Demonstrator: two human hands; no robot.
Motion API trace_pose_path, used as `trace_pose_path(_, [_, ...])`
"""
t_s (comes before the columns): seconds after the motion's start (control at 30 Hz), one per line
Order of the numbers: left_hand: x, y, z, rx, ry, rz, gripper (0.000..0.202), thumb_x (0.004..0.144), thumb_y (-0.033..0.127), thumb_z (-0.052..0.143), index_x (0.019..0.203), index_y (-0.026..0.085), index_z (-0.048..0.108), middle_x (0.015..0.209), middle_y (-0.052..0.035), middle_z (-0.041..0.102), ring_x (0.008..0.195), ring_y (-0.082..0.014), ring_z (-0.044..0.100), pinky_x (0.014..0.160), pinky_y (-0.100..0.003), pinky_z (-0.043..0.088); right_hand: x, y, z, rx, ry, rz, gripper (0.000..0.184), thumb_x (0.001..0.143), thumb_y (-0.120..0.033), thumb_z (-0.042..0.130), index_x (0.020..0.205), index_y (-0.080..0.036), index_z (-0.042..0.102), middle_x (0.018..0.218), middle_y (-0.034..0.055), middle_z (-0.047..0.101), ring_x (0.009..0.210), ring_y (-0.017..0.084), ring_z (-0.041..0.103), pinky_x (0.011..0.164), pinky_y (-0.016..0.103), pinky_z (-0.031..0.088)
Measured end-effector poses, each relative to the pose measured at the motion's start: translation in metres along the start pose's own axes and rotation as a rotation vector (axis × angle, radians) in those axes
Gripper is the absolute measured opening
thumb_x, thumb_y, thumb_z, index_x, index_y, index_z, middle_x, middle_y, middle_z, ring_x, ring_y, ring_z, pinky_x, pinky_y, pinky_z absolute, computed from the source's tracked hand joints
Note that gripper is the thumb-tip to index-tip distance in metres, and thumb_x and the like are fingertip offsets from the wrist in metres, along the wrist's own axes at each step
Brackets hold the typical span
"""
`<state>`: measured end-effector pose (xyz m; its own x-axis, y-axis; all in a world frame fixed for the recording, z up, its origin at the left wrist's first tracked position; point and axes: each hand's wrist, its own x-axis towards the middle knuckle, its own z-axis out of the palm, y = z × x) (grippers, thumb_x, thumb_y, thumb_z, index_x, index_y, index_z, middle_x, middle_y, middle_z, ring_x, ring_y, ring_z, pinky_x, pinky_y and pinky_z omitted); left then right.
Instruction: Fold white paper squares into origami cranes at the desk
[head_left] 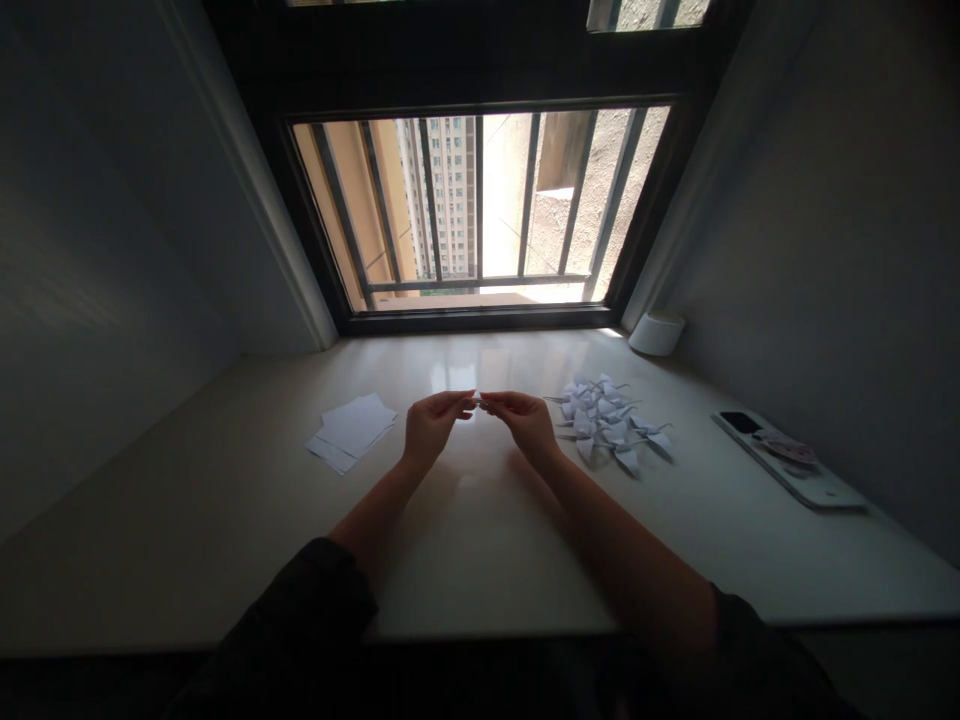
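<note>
My left hand (431, 425) and my right hand (529, 420) meet above the middle of the pale table (480, 520), fingertips pinched together on a small folded piece of paper (478, 402) held between them. Most of that piece is hidden by the fingers. A small stack of white paper sheets (351, 430) lies to the left of my left hand. A pile of several folded paper cranes (609, 420) lies just to the right of my right hand.
A white round container (656, 332) stands at the back right corner by the window (480, 210). A phone on a flat white tray (787, 458) lies along the right wall. Walls close in on both sides.
</note>
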<state>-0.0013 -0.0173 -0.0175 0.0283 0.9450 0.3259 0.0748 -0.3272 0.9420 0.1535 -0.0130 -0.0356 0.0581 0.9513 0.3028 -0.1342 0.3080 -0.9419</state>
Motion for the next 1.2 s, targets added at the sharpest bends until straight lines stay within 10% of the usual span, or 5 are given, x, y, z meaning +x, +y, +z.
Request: trace_pose_path(1.2, [0.003, -0.009, -0.001, 0.062, 0.07, 0.095, 0.027, 0.07, 0.038, 0.068, 0.09, 0.021, 0.073, 0.087, -0.0047, 0.073, 0.082, -0.0207, 0.067, 0.077, -0.034, 0.053, -0.001, -0.006, -0.003, -0.151, 0.014, -0.083, 0.024, 0.064, -0.042, 0.073, 0.081, -0.025, 0.074, 0.081, 0.0035, 0.074, 0.079, 0.023, 0.067, 0.075, 0.036, 0.05])
